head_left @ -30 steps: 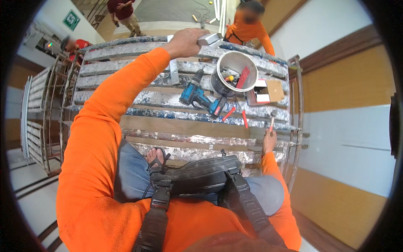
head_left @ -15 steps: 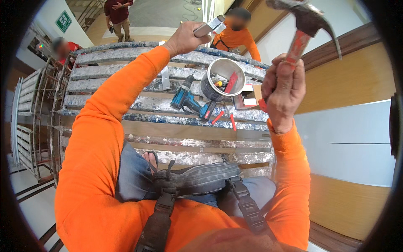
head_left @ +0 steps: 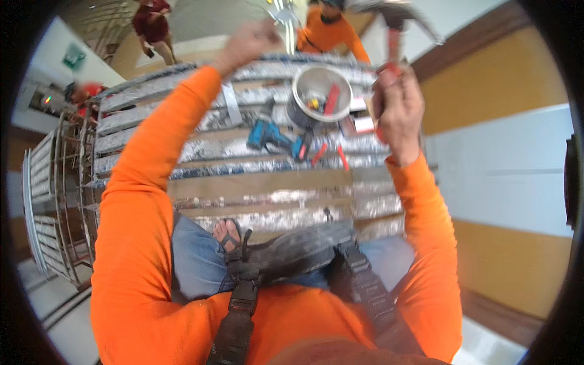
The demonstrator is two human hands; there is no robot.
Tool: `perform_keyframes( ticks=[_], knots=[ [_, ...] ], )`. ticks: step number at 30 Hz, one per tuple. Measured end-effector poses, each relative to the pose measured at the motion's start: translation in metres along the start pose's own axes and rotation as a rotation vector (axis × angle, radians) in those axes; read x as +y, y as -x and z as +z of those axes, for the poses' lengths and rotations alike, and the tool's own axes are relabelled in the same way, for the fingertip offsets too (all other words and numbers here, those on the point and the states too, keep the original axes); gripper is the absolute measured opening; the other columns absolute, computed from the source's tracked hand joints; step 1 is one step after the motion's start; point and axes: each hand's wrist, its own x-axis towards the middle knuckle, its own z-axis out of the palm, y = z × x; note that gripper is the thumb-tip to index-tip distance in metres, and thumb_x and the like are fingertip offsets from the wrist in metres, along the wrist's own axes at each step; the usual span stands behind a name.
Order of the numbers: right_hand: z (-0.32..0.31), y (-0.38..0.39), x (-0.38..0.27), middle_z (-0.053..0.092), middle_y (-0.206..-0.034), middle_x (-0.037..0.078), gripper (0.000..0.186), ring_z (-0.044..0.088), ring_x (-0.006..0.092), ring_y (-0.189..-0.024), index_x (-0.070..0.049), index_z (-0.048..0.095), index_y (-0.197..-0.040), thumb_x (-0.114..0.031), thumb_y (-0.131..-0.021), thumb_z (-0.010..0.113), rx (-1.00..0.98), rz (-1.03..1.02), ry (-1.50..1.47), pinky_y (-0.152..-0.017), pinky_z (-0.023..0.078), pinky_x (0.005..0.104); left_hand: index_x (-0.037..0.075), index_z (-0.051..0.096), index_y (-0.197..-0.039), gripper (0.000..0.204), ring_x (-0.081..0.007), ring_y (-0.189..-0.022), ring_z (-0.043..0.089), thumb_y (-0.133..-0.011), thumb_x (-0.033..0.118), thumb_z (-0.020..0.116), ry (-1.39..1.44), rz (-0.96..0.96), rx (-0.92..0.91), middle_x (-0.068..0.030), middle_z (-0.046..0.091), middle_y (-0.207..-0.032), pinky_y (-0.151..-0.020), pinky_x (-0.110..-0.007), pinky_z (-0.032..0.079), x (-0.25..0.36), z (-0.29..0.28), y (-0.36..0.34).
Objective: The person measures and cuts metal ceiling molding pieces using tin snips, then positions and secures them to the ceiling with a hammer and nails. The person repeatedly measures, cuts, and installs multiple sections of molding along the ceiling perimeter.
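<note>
My left hand point(head_left: 246, 42) is raised beyond the slatted platform, fingers curled and blurred; what it holds is unclear, with a pale metallic shape just past it. My right hand point(head_left: 398, 103) grips the red handle of a claw hammer point(head_left: 389, 15), head up. Between my hands, on paint-spattered slats point(head_left: 140, 146), stand a bucket of tools point(head_left: 293, 112), a blue drill point(head_left: 261, 135) and a small carton point(head_left: 362, 123). Two red tools point(head_left: 342, 159) lie nearby, and a metal strip point(head_left: 232, 103) lies below my left hand.
A person in orange point(head_left: 328, 33) is beyond the far edge, one in maroon point(head_left: 152, 21) farther left, and another in red point(head_left: 91, 91) at the left behind metal scaffolding point(head_left: 42, 170). A panelled wall point(head_left: 499, 170) runs along the right. My sandalled foot point(head_left: 225, 234) rests on the slats.
My right hand has brought the hammer up from the platform's right edge. My left hand has lifted slightly up and leftward; the metal piece it gripped is now hard to make out.
</note>
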Motion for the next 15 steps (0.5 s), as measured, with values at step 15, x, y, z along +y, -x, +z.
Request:
perform_keyframes(
  ticks=[15],
  knots=[
    [-0.09, 0.27, 0.314, 0.069, -0.115, 0.02, 0.034, 0.065, 0.0422, -0.106, -0.008, 0.064, -0.126, -0.029, -0.098, 0.064, 0.136, 0.707, 0.906, -0.091, 0.051, 0.0525, 0.007, 0.055, -0.1, 0.028, -0.0142, -0.071, 0.052, -0.099, 0.031, 0.07, 0.993, -0.854, 0.15, -0.0035, 0.054, -0.085, -0.066, -0.031, 0.046, -0.006, -0.015, 0.002]
  ],
)
